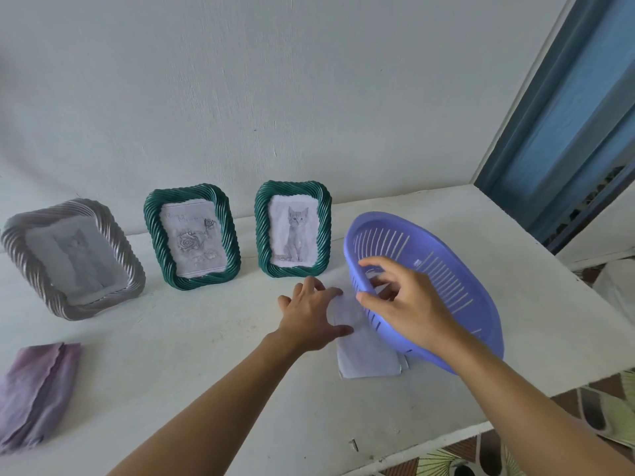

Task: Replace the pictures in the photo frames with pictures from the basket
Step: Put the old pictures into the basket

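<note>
Three rope-edged photo frames stand along the wall on a white table (206, 355): a grey frame (70, 259) with a dark cat picture, a green frame (191, 235) with a rose picture, and a green frame (292, 228) with a grey kitten picture. A purple slotted basket (457, 269) is tilted up on its right side. My right hand (402, 300) grips its near rim. Under the raised edge lie white paper pictures (364, 352), face down. My left hand (314, 312) rests flat on them, fingers spread.
A folded lilac cloth (34, 389) lies at the table's front left. The table's front edge runs down to the right, with patterned floor tiles (601, 410) below. A blue door frame (563, 125) stands at the far right.
</note>
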